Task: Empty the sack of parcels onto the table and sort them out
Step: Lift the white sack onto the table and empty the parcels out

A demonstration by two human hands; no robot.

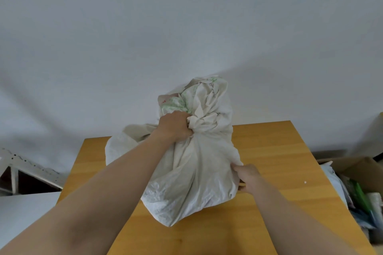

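**A:** Here's the sack, white woven plastic, standing full and lumpy in the middle of the wooden table, with its base toward the near edge.

**B:** And both hands are on it. The left hand is clenched tight round the bunched neck, with the cloth gathered in the fist.

**A:** The right hand is low on the sack's right flank, fingers pinching a fold of the weave near the base.

**B:** That's the pairing I'd want for tipping: one fist at the neck, one down by the bottom to lift and pour.

**A:** How will it handle, you reckon?

**B:** The skin is soft, floppy, crinkly and a bit slick, so a pinch may slip. A bottom corner should give a firmer hold. The bulges suggest a fair load, bulky rather than rigid, and it'll sag wherever it isn't supported.

**A:** Any parcels out?

**B:** None on the table. Above the fist there's crumpled material with green print. It could be a parcel poking out or the sack's own printed face, hard to tell.

**A:** Round about there's the smooth, warm-yellow tabletop and an open cardboard box of plastic bags off the right edge. A white perforated metal frame is at left, with a plain pale wall behind.
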